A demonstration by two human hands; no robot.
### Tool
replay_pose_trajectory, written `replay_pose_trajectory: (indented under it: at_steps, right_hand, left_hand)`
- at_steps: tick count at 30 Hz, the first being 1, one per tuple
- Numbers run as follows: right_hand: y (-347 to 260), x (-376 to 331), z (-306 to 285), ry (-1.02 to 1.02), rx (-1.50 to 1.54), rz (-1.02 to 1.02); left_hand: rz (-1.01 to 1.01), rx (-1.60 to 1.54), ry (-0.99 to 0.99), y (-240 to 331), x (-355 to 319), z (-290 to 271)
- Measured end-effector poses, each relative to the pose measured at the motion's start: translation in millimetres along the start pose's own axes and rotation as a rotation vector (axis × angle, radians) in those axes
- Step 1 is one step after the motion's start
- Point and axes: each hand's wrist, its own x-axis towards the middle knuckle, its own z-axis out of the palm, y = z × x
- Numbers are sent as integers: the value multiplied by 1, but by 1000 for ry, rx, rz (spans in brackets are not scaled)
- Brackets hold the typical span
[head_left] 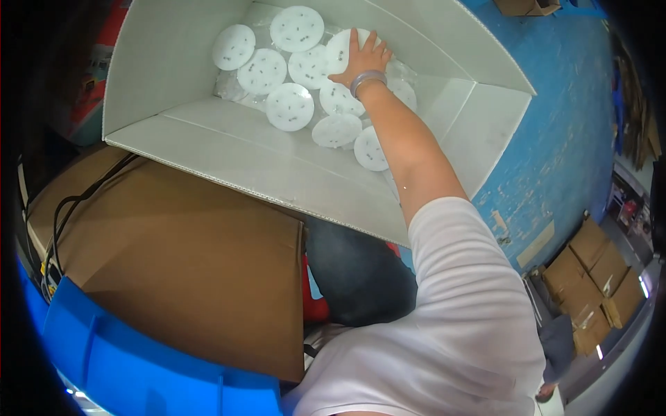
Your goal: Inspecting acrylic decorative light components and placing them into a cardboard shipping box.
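Note:
My right hand (361,64) reaches deep into a large pale grey box (229,156), palm down with its fingers spread. It lies over a white round disc (338,50), which it partly covers; whether the fingers grip its edge does not show. Several more white discs with small dark marks lie around the hand, among them one disc (297,29) at the far side and another disc (290,107) nearer to me. Clear plastic wrapping (236,87) shows beneath some of them. A bracelet circles my right wrist. My left hand is out of the picture.
A brown cardboard box (201,270) stands close on the left, with black cables (76,197) over its far corner. A blue plastic bin (159,367) is at the lower left. Worn blue floor (548,132) and stacked cartons (590,277) are on the right.

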Motion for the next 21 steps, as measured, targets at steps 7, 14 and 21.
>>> replay_pose_trajectory:
  at_steps: [7,14,21]
  right_hand:
    - [-20,19,10,-89,-130,-10]
    - [-24,31,16,-126,-174,11]
    - [-17,31,12,-98,-138,-27]
  left_hand:
    - [9,-8,-73,-10,16,26]
    - [5,12,-68,-10,13,33]
    - [11,41,-78,-7,16,32]
